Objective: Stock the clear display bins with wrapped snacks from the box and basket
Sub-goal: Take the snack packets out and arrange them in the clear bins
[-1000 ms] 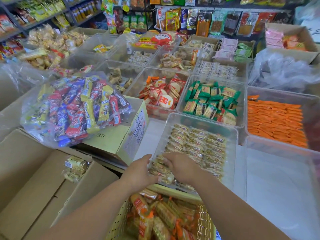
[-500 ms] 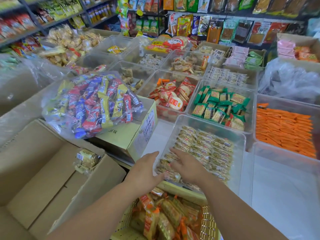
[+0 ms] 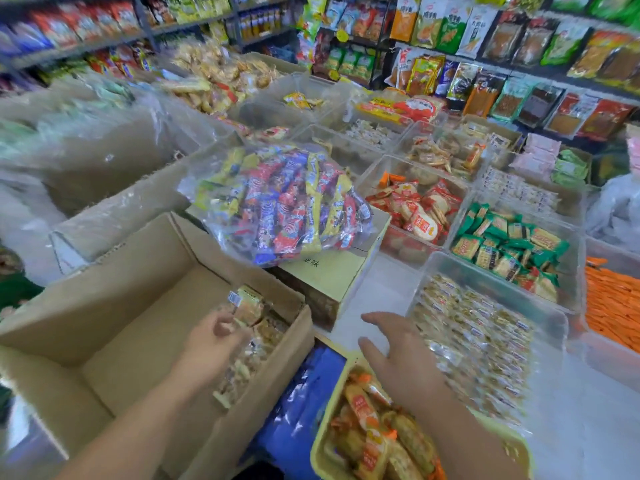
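box [image 3: 138, 323], one, left hand [image 3: 207, 344] inside, grip unclear, right hand [image 3: 401, 358] spread wide

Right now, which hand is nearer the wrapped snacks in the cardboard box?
Left. The left hand is inside the cardboard box, right at the wrapped snacks; the right hand hovers open above the far rim of the yellow basket, outside the box.
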Demonstrator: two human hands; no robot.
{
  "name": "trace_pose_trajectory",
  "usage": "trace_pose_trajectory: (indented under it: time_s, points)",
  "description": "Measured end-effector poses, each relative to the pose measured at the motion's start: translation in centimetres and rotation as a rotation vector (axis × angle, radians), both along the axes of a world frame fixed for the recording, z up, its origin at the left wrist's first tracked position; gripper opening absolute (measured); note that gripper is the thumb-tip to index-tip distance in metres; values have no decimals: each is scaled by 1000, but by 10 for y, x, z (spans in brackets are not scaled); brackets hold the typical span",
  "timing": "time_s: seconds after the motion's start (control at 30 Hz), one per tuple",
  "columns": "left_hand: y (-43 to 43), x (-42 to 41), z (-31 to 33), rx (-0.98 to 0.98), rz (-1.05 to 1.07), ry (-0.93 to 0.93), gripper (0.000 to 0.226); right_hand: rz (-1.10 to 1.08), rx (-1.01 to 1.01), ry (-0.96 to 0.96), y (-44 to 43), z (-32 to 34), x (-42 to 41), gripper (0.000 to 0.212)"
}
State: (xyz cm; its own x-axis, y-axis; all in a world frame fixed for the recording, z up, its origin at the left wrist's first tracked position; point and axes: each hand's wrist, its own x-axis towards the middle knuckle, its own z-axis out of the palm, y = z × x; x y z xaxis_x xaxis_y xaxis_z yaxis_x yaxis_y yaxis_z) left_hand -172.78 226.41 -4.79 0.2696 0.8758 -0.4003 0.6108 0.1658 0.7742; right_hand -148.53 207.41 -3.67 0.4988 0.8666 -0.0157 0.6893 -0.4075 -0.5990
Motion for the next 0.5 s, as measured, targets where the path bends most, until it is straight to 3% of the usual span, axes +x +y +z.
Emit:
trace_pose_trajectory:
  time_s: [0.13, 0.27, 0.4, 0.5]
  points:
    - [38, -13, -41, -228, -83, 106, 40, 156, -100, 119, 32, -5, -51, 42]
    - [59, -11, -80, -290, -178, 126, 35, 183, -172, 153, 61, -14, -84, 46]
    - [67, -4, -106, -421, -294, 210, 95, 86, -190, 117, 73, -21, -99, 44]
    - [65, 7, -115, -409, -279, 214, 117, 35, -189, 93, 76, -23, -104, 40]
